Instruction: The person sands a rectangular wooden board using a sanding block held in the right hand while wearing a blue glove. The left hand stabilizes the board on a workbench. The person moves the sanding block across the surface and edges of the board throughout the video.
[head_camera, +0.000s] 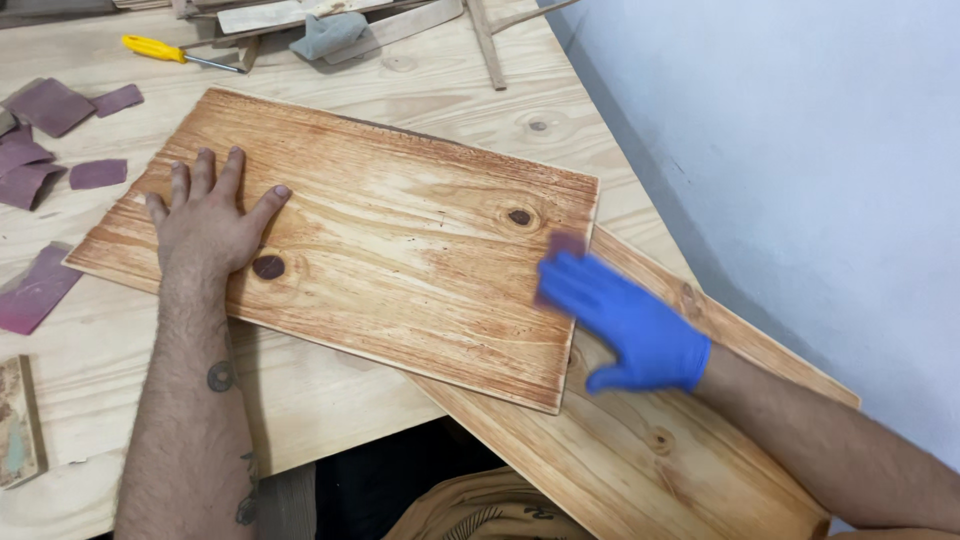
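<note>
On the plywood workbench (400, 90) a stained pine board (400, 240) lies flat across a second board (640, 450); it looks stiff, fairly light and smooth, best steadied from above or lifted by its long edges. The bare left hand (205, 220) presses it down, open-palmed. The blue-gloved right hand (625, 320) pinches a small sandpaper piece (566, 243) against its right edge.

The blue-gloved right hand (625, 325) looks blurry, and it hides most of the little sandpaper piece (566, 243). The lower board (640, 450) is partly covered by the top board (400, 230).
</note>
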